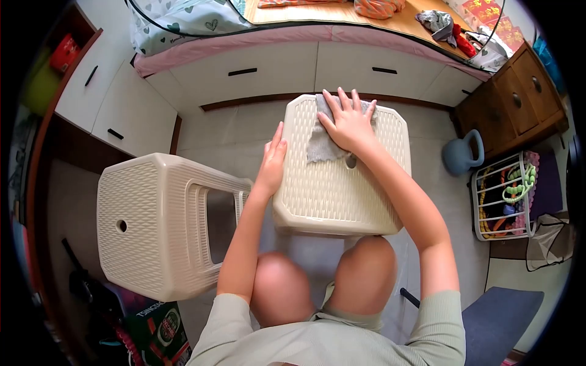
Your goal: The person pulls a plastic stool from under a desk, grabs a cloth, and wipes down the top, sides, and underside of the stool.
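A cream plastic stool (pixel 342 195) with a woven-pattern top stands upright in front of my knees. My right hand (pixel 351 125) lies with fingers spread on a grey cloth (pixel 323 143), pressing it flat against the far part of the seat. Part of the cloth is hidden under the palm. Along the stool's left edge rests my left hand (pixel 271 163), its fingers stretched out against the side. To the left, a second cream stool (pixel 137 226) lies tipped over on its side, its top facing left, close by my left forearm.
White drawers (pixel 256 73) under a bed run along the back. A blue kettlebell (pixel 462 152), a white wire basket (pixel 503 195) and a wooden cabinet (pixel 519 91) stand at the right. A green box (pixel 165 329) sits at the lower left.
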A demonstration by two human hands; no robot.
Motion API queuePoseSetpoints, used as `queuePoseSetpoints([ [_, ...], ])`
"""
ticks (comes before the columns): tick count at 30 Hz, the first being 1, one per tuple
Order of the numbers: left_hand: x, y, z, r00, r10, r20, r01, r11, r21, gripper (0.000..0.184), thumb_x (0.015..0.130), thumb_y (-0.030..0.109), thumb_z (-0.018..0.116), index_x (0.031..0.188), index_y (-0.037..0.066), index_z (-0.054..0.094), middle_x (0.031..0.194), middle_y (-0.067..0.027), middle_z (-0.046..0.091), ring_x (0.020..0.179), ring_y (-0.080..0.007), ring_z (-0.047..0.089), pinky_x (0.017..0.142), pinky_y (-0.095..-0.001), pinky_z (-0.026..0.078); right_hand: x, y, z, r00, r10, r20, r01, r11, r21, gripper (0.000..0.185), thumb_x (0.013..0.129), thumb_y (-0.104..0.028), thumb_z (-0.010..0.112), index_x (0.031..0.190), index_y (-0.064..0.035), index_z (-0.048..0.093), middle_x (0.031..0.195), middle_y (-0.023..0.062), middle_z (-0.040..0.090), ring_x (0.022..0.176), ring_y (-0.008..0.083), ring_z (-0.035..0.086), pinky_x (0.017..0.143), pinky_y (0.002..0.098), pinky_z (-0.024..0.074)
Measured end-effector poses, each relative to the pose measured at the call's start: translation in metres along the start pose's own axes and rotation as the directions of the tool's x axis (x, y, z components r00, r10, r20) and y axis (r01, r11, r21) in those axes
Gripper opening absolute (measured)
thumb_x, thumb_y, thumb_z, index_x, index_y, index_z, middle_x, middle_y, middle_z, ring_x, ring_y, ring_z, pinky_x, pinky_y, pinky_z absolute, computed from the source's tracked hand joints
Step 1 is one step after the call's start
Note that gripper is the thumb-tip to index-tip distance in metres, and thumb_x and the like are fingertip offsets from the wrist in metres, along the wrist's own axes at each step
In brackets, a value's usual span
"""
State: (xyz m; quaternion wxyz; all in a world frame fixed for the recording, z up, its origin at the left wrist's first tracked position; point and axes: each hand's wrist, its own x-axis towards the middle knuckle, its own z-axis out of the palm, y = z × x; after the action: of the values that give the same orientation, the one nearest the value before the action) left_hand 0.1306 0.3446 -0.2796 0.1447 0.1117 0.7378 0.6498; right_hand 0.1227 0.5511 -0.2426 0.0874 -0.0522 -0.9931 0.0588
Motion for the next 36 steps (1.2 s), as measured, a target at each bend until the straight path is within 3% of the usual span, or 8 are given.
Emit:
queuePoseSetpoints([
  [2, 0.004, -0.021, 0.0, 0.999, 0.044, 0.025, -0.035, 0.958, -0.284, 0.052, 0.102, 0.029, 0.035, 0.151, 0.014, 0.025, 0.141, -0.0123, 0.037, 0.131, -0.0208, 0.033, 0.112, -0.0328, 0.021, 0.009, -0.015, 0.004, 0.999, 0.036, 0.027, -0.035, 0.999, -0.027, 0.059, 0.094, -0.052, 0.034, 0.147, -0.0265, 0.03, 0.154, 0.0126, 0.024, 0.142, 0.042, 0.014, 0.103, 0.0744, -0.0011],
  [4, 0.005, -0.023, 0.003, 0.999, 0.035, -0.029, -0.043, 0.935, -0.353, 0.051, 0.102, 0.029, 0.035, 0.15, 0.015, 0.026, 0.134, -0.0103, 0.041, 0.124, -0.0181, 0.037, 0.109, -0.0313, 0.024, 0.017, -0.029, 0.008, 0.999, 0.047, 0.015, -0.047, 0.999, -0.02, 0.057, 0.095, -0.052, 0.033, 0.147, -0.0288, 0.031, 0.155, 0.0124, 0.023, 0.142, 0.0445, 0.013, 0.103, 0.0745, -0.0016],
  [9, -0.015, -0.01, 0.032, 0.967, -0.043, -0.25, -0.013, 0.976, -0.218, 0.047, 0.102, 0.032, 0.036, 0.146, 0.016, 0.034, 0.122, -0.0048, 0.037, 0.103, -0.012, 0.041, 0.098, -0.0273, 0.032, 0.015, -0.047, 0.021, 0.994, -0.032, -0.108, 0.036, 0.999, 0.041, 0.052, 0.097, -0.039, 0.035, 0.145, -0.0197, 0.036, 0.151, 0.0111, 0.032, 0.141, 0.0371, 0.023, 0.106, 0.0713, 0.0047],
  [16, -0.017, -0.013, 0.059, 0.944, -0.075, -0.321, -0.051, 0.929, -0.368, 0.055, 0.102, 0.048, 0.024, 0.142, 0.012, 0.038, 0.114, -0.006, 0.03, 0.106, -0.0171, 0.04, 0.098, -0.0324, 0.034, -0.074, -0.061, 0.004, 0.952, -0.264, -0.152, 0.28, 0.955, 0.098, 0.058, 0.093, -0.029, 0.043, 0.14, 0.0042, 0.036, 0.147, 0.0235, 0.033, 0.138, 0.0385, 0.029, 0.113, 0.0529, 0.0191],
  [24, -0.014, -0.014, 0.064, 0.983, -0.102, -0.153, -0.032, 0.721, -0.692, 0.054, 0.102, 0.042, 0.024, 0.146, 0.012, 0.031, 0.126, -0.0081, 0.045, 0.119, -0.0179, 0.045, 0.104, -0.0334, 0.034, -0.086, -0.045, -0.005, 0.947, -0.273, -0.169, 0.297, 0.945, 0.135, 0.056, 0.094, -0.029, 0.043, 0.139, 0.003, 0.038, 0.146, 0.0208, 0.037, 0.138, 0.0334, 0.031, 0.113, 0.047, 0.0218],
  [28, -0.005, -0.023, 0.062, 0.993, -0.016, -0.117, -0.077, 0.662, -0.746, 0.052, 0.104, 0.04, 0.028, 0.141, 0.005, 0.039, 0.122, -0.0018, 0.036, 0.116, -0.0132, 0.041, 0.105, -0.0292, 0.031, -0.021, -0.038, 0.018, 0.951, -0.196, -0.239, 0.222, 0.971, 0.089, 0.057, 0.094, -0.031, 0.041, 0.14, 0.002, 0.038, 0.147, 0.019, 0.037, 0.138, 0.0317, 0.032, 0.114, 0.0451, 0.0211],
  [31, 0.004, -0.02, 0.06, 0.98, -0.114, -0.165, 0.002, 0.826, -0.564, 0.051, 0.104, 0.04, 0.027, 0.141, 0.007, 0.04, 0.128, -0.0026, 0.036, 0.118, -0.0138, 0.04, 0.107, -0.0293, 0.028, -0.007, -0.038, 0.022, 0.967, -0.151, -0.204, 0.175, 0.979, 0.102, 0.055, 0.096, -0.031, 0.04, 0.142, -0.0008, 0.036, 0.149, 0.0158, 0.035, 0.14, 0.03, 0.029, 0.115, 0.0432, 0.0204],
  [36, 0.006, -0.026, 0.06, 0.992, -0.126, -0.033, 0.079, 0.786, -0.613, 0.067, 0.098, 0.06, 0.022, 0.148, 0.016, 0.031, 0.131, -0.0028, 0.035, 0.121, -0.0157, 0.037, 0.11, -0.0325, 0.023, -0.048, -0.041, 0.009, 0.969, -0.185, -0.161, 0.205, 0.972, 0.111, 0.056, 0.096, -0.029, 0.039, 0.142, 0.0026, 0.034, 0.149, 0.0186, 0.033, 0.14, 0.0328, 0.028, 0.114, 0.0445, 0.021],
])
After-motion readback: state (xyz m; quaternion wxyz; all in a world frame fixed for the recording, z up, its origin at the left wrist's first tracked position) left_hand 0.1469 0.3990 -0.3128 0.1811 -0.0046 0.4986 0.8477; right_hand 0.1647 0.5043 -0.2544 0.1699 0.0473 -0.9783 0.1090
